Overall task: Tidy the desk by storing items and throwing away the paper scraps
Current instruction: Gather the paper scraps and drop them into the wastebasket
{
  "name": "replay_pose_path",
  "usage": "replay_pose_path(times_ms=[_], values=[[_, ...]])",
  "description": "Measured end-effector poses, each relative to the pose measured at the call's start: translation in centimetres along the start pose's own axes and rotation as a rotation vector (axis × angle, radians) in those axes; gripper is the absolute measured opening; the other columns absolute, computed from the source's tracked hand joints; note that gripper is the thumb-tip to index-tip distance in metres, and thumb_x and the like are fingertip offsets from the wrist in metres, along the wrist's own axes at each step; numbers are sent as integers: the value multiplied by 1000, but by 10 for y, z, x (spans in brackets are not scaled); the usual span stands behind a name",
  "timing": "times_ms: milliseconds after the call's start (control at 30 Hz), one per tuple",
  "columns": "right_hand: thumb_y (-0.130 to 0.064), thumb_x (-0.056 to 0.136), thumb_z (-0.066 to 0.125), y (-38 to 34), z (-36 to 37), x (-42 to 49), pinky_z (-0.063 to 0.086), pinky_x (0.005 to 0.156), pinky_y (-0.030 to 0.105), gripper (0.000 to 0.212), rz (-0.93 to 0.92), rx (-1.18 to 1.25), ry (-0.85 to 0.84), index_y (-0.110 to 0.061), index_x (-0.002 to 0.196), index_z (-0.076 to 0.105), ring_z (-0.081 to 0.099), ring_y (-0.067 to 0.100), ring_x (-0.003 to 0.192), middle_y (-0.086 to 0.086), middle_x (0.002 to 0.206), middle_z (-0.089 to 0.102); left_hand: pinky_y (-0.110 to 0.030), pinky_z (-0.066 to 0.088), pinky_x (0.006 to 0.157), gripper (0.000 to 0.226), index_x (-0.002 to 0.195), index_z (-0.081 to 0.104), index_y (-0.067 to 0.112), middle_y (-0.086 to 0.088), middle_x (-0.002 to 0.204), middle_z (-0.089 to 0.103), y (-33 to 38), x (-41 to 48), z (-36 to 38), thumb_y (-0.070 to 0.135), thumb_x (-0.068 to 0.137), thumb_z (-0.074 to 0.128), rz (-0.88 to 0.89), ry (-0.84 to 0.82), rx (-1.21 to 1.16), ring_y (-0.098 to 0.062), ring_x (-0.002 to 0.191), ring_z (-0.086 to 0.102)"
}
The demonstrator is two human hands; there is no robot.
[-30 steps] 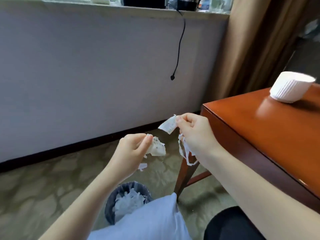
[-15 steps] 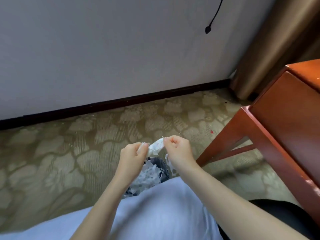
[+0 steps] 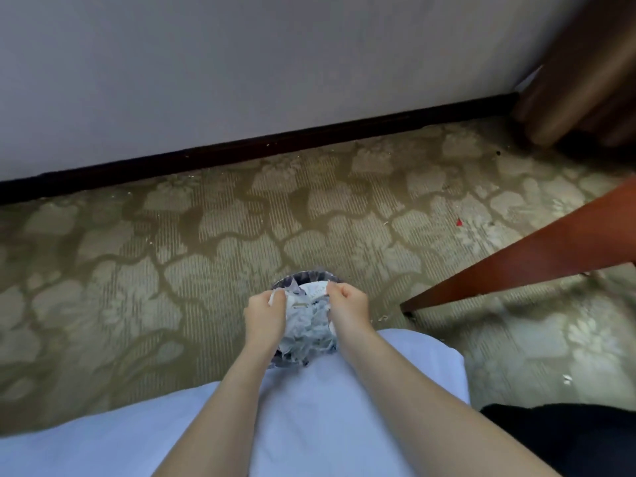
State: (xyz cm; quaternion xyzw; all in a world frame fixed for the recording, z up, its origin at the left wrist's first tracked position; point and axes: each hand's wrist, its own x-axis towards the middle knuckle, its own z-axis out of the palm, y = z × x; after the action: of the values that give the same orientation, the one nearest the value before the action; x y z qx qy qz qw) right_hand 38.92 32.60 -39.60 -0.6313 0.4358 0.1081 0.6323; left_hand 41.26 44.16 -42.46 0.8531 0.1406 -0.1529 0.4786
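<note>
A small dark waste bin stands on the carpet right in front of me, filled with white torn paper. Both my hands hover just above its opening. My left hand pinches a small white scrap at its fingertips. My right hand pinches the edge of a white paper scrap stretched between the two hands. Most of the bin's rim is hidden behind my hands and my light blue shirt.
A red-brown desk leg slants in from the right, its foot close to the bin. A brown curtain hangs at the top right. Patterned carpet runs to the dark skirting board and white wall. A tiny white scrap lies on the floor at right.
My view has tipped down from the desk to the floor. Both hands have come down together over the bin, still pinching paper scraps.
</note>
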Motion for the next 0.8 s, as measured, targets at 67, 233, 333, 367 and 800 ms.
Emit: replay_pose_path(times_ms=[67, 233, 333, 367, 800], values=[[-18, 94, 46, 10, 8, 9, 19, 50, 27, 41, 44, -26, -13, -18, 56, 30, 24, 16, 51, -1, 52, 27, -29, 10, 52, 41, 54, 24, 16, 0, 51, 22, -12, 6, 4, 12, 91, 42, -46, -5, 29, -16, 50, 18], [-20, 98, 39, 22, 12, 23, 36, 59, 25, 27, 179, -10, -104, -12, 80, 58, 46, 16, 66, 3, 71, 54, -23, 29, 47, 36, 54, 35, 14, -7, 54, 41, -33, 18, 18, 12, 89, 41, -210, -45, 38, -22, 50, 38], [-22, 99, 36, 21, 9, 27, 46, 83, 35, 41, 254, -28, -147, 6, 122, 55, 58, 31, 99, 24, 119, 61, -23, 48, 38, 29, 65, 53, 8, -10, 66, 56, -37, 19, 24, 9, 91, 40, -383, -132, -46, -22, 53, 56], [-22, 99, 35, 21, 7, 28, 44, 96, 43, 44, 269, -50, -152, 9, 127, 51, 56, 38, 114, 27, 130, 53, -25, 50, 41, 28, 67, 53, 8, -11, 69, 56, -42, 21, 26, 10, 91, 41, -427, -154, -52, -22, 55, 57], [-8, 90, 46, -7, -76, -15, 43, 59, 28, 21, -58, -273, -190, -2, 79, 62, 48, 14, 63, 3, 67, 55, -30, 38, 67, 20, 92, 58, 12, -8, 94, 62, 29, -16, 8, 19, 93, 40, 75, -495, 374, -20, 85, 57]])
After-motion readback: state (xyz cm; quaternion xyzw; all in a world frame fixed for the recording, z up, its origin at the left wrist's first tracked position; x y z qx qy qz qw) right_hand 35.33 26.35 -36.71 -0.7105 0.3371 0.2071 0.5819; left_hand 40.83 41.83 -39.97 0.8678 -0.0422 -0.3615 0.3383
